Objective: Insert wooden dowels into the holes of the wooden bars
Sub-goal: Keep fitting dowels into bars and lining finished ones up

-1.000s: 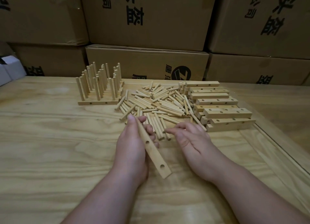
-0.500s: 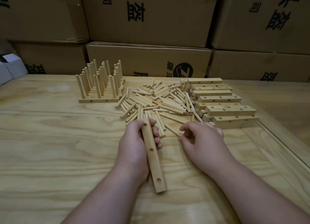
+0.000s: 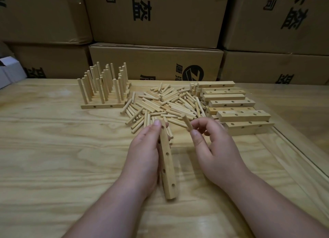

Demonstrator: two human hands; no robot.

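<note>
The step in hand is the loading of a fresh bar — a dowel is picked but not yet seated. The left hand (image 3: pixel 144 154) is closed around a wooden bar (image 3: pixel 167 164), thumb at its far end, holding it lengthwise with its row of empty holes turned toward the right. The right hand (image 3: pixel 215 145), just right of the bar, pinches a single dowel (image 3: pixel 187 123) between thumb and fingertips, tilted and clear of the wood. Beyond the bar lies the loose pile of dowels (image 3: pixel 165 102) on the table (image 3: pixel 53 148); right of that pile is the stack of unfilled bars (image 3: pixel 235 109), left of it the finished bars (image 3: pixel 103 89) with their dowels standing upright.

Next, I judge, the dowel's lower end must be brought to one of the bar's holes — probably the far one — lined up square with the bore and pressed in while the left hand steadies the bar.
</note>
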